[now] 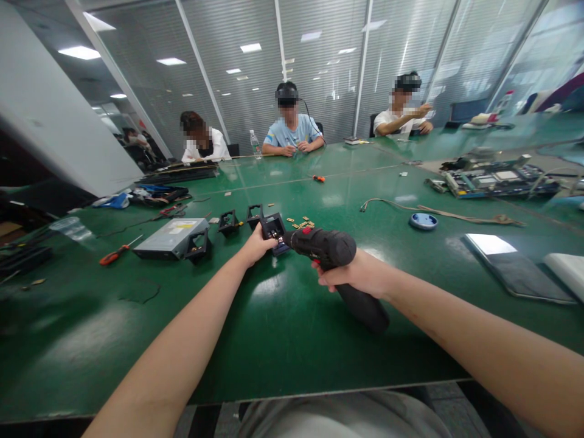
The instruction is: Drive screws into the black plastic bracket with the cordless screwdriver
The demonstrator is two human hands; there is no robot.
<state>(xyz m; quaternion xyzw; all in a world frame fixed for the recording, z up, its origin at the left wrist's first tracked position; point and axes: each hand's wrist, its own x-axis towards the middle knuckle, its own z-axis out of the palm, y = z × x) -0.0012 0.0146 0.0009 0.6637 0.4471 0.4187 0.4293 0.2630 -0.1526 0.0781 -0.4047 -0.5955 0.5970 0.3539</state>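
My right hand (353,275) is wrapped round the grip of a black electric screwdriver (326,246), whose tip points left at a small black square bracket (274,227). My left hand (256,244) is closed on that bracket and steadies it on the green table (283,328). Two more black brackets (228,221) stand just left of it. Small gold-coloured parts (302,222) lie scattered behind the tool.
A grey metal drive box (170,238) and a red-handled screwdriver (117,252) lie to the left. A blue round dish (423,221), a cable (438,212), circuit boards (493,179) and a tablet (515,267) are at right. Three people sit at the far side.
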